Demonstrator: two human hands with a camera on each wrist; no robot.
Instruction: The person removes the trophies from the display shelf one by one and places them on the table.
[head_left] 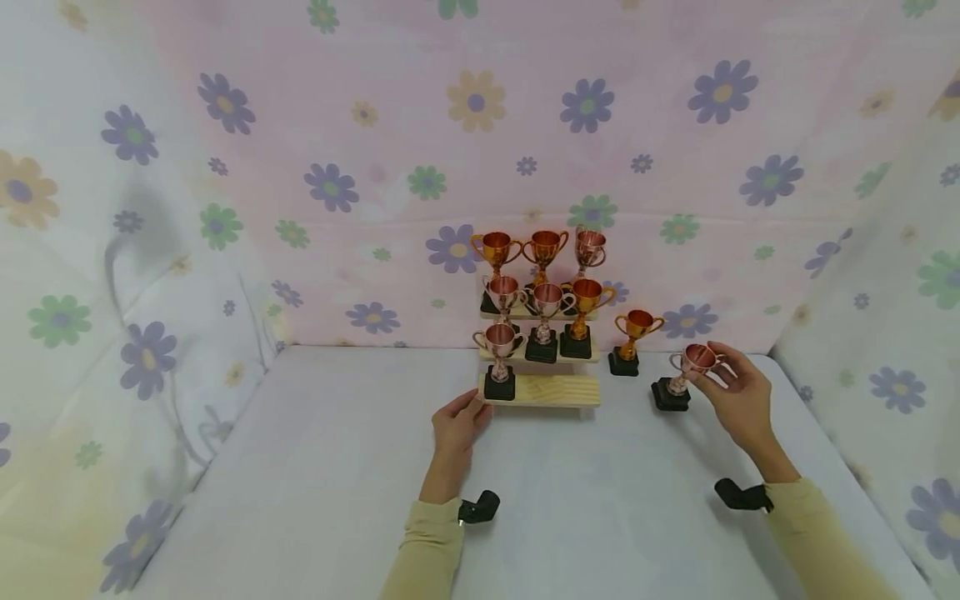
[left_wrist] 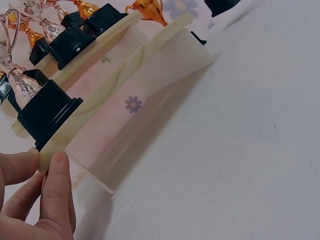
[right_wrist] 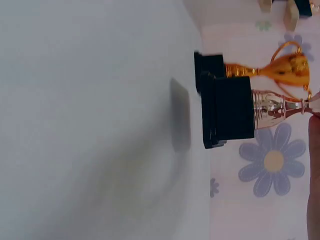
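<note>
My right hand [head_left: 738, 404] pinches a rose-coloured trophy cup [head_left: 674, 392] near its bowl. In the right wrist view its black base [right_wrist: 232, 107] hangs just above the table, apart from its shadow. A gold trophy [head_left: 633, 333] stands to its left on the table. My left hand [head_left: 454, 429] grips the left end of the lowest step of a wooden tiered shelf [head_left: 558, 389]; in the left wrist view, thumb and fingers [left_wrist: 57, 185] pinch the board's end. Beside them on that step stands a rose trophy [head_left: 500, 354].
Two rose trophies and a gold trophy [head_left: 581, 312] fill the middle step. Behind them, the top step carries two gold trophies and a rose trophy [head_left: 590, 248]. The shelf stands on a white table [head_left: 360, 483] against a flowered cloth backdrop [head_left: 405, 133], which also encloses both sides.
</note>
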